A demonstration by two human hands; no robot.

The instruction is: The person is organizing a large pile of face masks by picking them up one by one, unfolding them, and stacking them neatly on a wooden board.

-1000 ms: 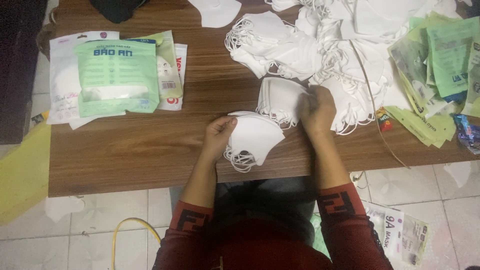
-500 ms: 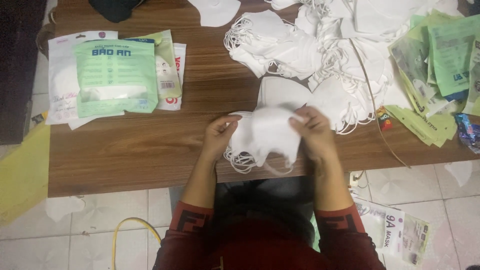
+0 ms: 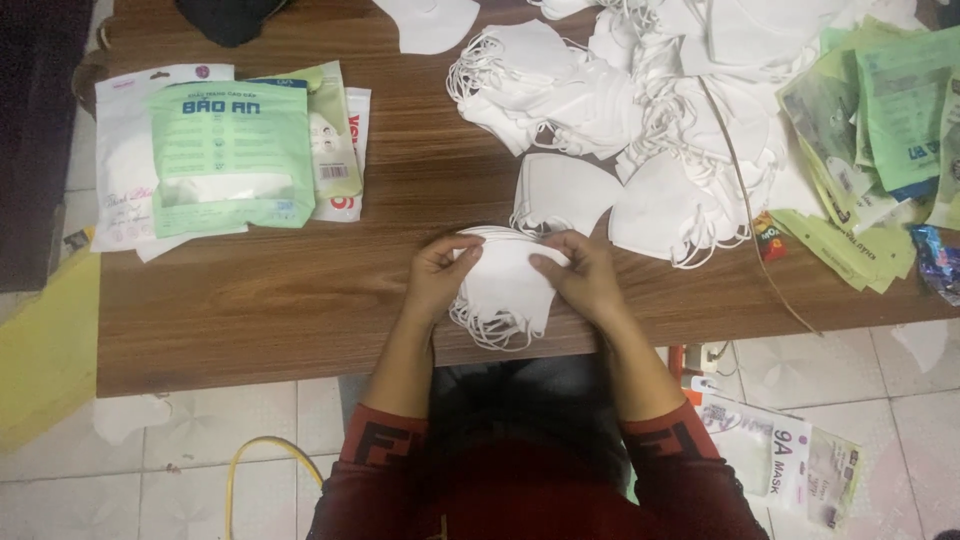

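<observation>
Lowered from mid-air, the stack of white masks (image 3: 505,285) now rests at the counter (image 3: 280,300) edge, lower centre, left hand (image 3: 440,275) and right hand (image 3: 580,275) pinching its sides to square it.

- The person wore a dark red top, seen at the bottom centre of the frame.
- Its sleeves (image 3: 385,440) were pushed up past the forearms, each cuff banded with a black angular pattern (blocky and geometric).
- The left hand (image 3: 437,279) and right hand (image 3: 583,277) were bare, without gloves.
</observation>
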